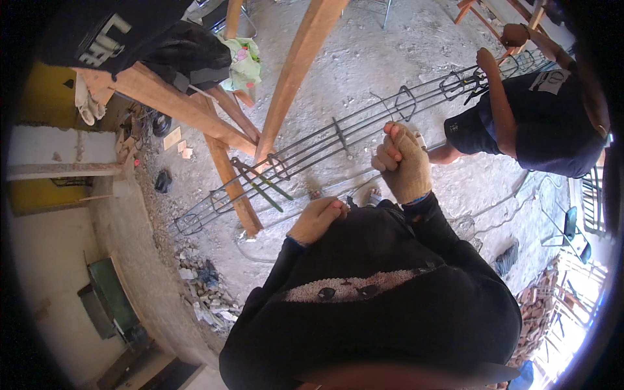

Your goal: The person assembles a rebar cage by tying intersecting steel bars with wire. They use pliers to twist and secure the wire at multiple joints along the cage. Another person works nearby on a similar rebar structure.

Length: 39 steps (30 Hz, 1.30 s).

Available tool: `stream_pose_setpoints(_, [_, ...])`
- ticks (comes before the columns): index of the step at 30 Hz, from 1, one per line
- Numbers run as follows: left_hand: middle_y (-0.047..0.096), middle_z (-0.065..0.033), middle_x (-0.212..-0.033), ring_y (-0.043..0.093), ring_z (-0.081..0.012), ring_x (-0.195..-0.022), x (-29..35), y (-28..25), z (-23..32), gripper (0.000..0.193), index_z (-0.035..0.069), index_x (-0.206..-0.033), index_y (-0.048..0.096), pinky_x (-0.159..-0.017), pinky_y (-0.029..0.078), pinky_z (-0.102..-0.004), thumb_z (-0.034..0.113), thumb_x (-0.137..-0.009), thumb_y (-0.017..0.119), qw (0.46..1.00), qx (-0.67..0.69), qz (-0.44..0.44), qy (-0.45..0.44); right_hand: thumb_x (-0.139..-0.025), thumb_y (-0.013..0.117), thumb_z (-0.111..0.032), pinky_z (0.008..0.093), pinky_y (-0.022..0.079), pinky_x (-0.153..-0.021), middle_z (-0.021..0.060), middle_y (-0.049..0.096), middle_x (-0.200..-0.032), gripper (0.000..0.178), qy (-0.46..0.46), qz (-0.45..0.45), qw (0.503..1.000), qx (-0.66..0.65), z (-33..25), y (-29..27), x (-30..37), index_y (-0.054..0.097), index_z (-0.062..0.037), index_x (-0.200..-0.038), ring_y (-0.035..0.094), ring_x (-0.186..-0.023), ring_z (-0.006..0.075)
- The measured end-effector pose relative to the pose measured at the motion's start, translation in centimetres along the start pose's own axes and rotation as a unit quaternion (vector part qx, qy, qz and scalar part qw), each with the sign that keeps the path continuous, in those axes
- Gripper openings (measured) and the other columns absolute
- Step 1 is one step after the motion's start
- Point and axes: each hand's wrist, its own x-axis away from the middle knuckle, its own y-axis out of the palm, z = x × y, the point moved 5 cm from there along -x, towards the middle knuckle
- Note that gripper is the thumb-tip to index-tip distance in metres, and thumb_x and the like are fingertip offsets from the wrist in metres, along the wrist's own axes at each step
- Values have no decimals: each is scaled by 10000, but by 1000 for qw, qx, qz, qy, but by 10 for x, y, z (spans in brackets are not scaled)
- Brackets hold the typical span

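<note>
My right hand (404, 166), in a tan glove that leaves the fingertips bare, is raised in front of me with its fingers curled closed. Anything inside it is hidden or too small to make out. Close to my chest is my left hand (318, 220), gloved alike, its fingers bent together; I cannot see what they hold, if anything. Beyond both hands a long steel rebar cage (309, 155) with square stirrups runs from lower left to upper right. Long-handled cutters (263, 185) with green grips rest against the cage near a wooden trestle leg (237, 195).
At the right, a co-worker in dark clothes (543, 117) reaches to the cage's far end. Wooden beams (302, 71) cross at upper left, bearing dark cloth (188, 58) and a green bag (244, 65). Rubble (211, 292) lies along the left wall; a folding chair (572, 231) stands at right.
</note>
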Motion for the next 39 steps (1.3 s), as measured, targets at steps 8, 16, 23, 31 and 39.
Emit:
stream_pose_setpoints(8, [745, -143, -1065, 704, -249, -1063, -49, 56, -3, 347, -11, -1249, 692, -971, 527, -357, 222, -997, 638, 994, -59, 50, 73, -1045, 664, -171, 256, 351, -562, -37, 539, -715, 181, -176, 54, 955, 234, -51, -37, 12, 713, -5, -1094, 439, -589, 55])
stream_pose_setpoints(16, [748, -139, -1205, 719, -196, -1060, -68, 25, 32, 415, -53, -1356, 637, -958, 537, -336, 238, -1064, 587, 993, 39, 36, -106, -1013, 679, -108, 266, 489, -695, 57, 712, -879, 163, -280, 46, 877, 389, -84, -44, 14, 752, 18, -1086, 618, -744, 99])
stream_pose_setpoints(23, [755, -134, -1202, 702, -268, -1146, -68, -3, 92, 384, 56, -1234, 745, -1016, 504, -373, 327, -1021, 576, 954, -270, 125, -49, -1012, 705, -97, 276, 506, -698, 90, 752, -935, 141, -306, 18, 840, 447, -104, -21, 29, 746, 16, -1087, 643, -749, 115])
stream_pose_setpoints(31, [708, -105, -1091, 671, -211, -1026, -68, 16, 184, 414, -1, -1244, 687, -923, 512, -333, 290, -949, 685, 974, 110, 107, 166, -851, 738, -1, 381, 503, -598, 114, 705, -757, 189, -456, -28, 695, 556, -92, 24, 37, 768, -40, -1034, 675, -625, 260])
stream_pose_setpoints(39, [608, -49, -924, 597, -166, -888, -78, 19, 189, 447, 100, -943, 569, -826, 488, -313, 534, -1030, 633, 929, 314, 92, 174, -612, 803, -32, 402, 425, -534, 29, 616, -638, 430, -592, -99, 509, 618, -81, 42, 29, 776, -102, -1035, 581, -543, 267])
